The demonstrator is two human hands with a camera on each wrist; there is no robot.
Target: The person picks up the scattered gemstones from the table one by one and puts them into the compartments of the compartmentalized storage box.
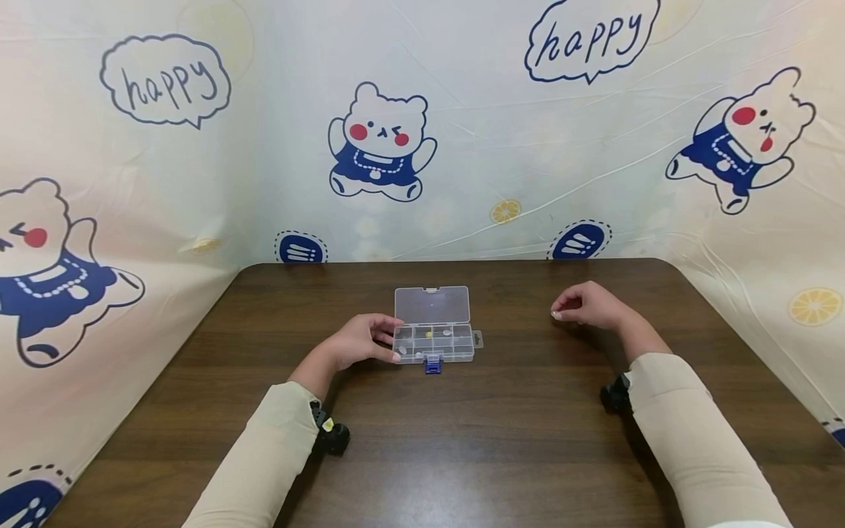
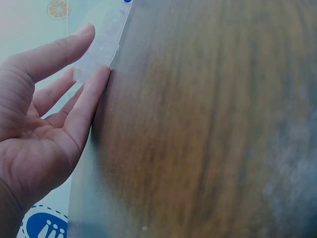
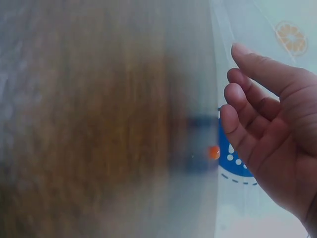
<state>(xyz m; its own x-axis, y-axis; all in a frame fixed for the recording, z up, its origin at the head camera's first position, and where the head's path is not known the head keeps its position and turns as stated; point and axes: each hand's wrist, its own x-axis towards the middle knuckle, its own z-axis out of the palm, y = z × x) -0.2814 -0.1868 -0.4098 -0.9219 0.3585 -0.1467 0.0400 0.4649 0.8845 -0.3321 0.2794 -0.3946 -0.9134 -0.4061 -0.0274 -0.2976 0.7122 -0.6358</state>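
A clear plastic compartment box (image 1: pixel 433 343) with a blue latch stands on the table, its lid raised at the back. Small pieces, one yellow (image 1: pixel 429 334) and several whitish, lie in its compartments. My left hand (image 1: pixel 361 339) holds the box's left end, thumb at the front corner and fingers farther back; in the left wrist view its fingertips are right at the box's edge. To the right, apart from the box, my right hand (image 1: pixel 589 305) pinches a tiny whitish piece (image 1: pixel 553 314) between thumb and forefinger, low over the table. The right wrist view hides that piece.
The brown wooden table (image 1: pixel 422 447) reaches back to a printed cloth (image 1: pixel 462 169) that hangs behind it and at both sides. In the right wrist view a small orange thing (image 3: pixel 214 152) shows near the table's edge, beyond the right hand.
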